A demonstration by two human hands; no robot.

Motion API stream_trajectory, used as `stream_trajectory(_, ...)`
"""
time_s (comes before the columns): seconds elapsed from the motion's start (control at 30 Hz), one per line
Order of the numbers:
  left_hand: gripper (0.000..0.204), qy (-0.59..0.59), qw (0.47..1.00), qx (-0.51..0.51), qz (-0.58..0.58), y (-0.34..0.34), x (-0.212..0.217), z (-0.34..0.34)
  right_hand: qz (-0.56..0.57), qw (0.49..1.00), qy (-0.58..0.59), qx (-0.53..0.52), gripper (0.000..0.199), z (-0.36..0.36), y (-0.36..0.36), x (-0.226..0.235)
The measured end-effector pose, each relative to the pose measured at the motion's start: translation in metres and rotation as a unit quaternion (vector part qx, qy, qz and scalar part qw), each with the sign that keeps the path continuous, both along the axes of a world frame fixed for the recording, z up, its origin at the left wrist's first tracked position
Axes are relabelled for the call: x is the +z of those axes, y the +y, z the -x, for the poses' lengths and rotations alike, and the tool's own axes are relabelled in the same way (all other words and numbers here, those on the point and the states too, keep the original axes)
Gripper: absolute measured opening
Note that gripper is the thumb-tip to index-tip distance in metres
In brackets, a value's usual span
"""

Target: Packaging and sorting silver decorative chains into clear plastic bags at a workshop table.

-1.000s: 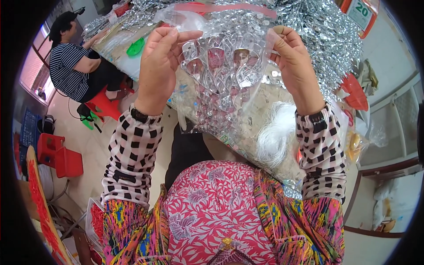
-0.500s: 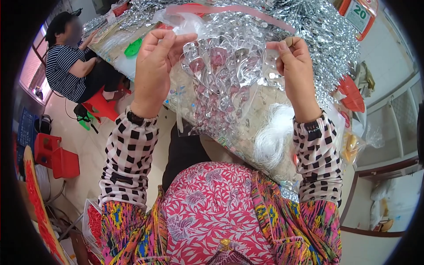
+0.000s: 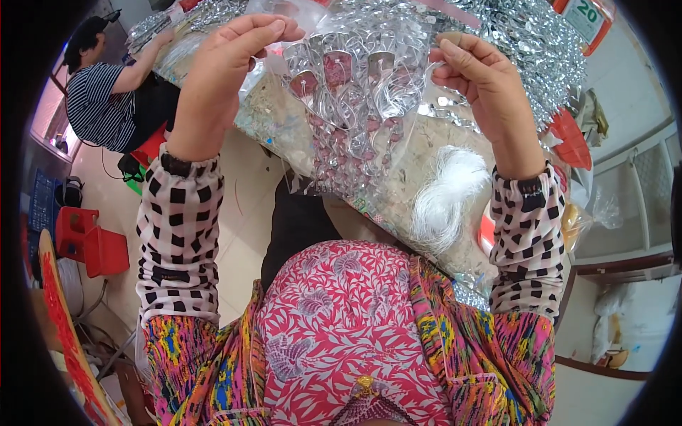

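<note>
**Holding the silver strand up between both hands**

Working over the table [image 3: 398,184], with its heap of silver pieces [image 3: 511,35] at the far edge, we keep a clear plastic bag [image 3: 298,14] and a hanging strand of silver and pink ornaments [image 3: 348,92] raised between us and the tabletop. Our left hand [image 3: 220,78] has its fingers pinched together on the bag's upper left edge; our right hand [image 3: 490,92] has thumb and forefinger closed on the strand's upper right end. To do this well, we judge, both pinches should stay level so the strand hangs straight and untangled. A white tuft of fibres [image 3: 447,192] lies below the right wrist. Compared with a second ago, both hands are higher in the picture and the strand has drawn up with them.
</note>
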State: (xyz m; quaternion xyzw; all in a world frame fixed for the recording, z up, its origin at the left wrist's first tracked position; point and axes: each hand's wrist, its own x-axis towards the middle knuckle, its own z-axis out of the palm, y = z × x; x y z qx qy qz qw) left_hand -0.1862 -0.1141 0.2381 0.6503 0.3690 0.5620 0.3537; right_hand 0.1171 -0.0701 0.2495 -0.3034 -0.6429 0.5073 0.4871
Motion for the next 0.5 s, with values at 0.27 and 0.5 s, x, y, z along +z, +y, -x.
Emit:
stream_trajectory(0.27,0.021,0.008,0.999,0.024,0.027,0.010,-0.002,0.012,-0.107,0.979,-0.162,-0.063,0.020,-0.018,0.013,0.008)
stream_trajectory(0.5,0.016,-0.236,0.936,-0.254,-0.068,0.015,0.009,-0.031,-0.141,0.972,-0.137,-0.127,0.019,-0.002,0.004,0.005)
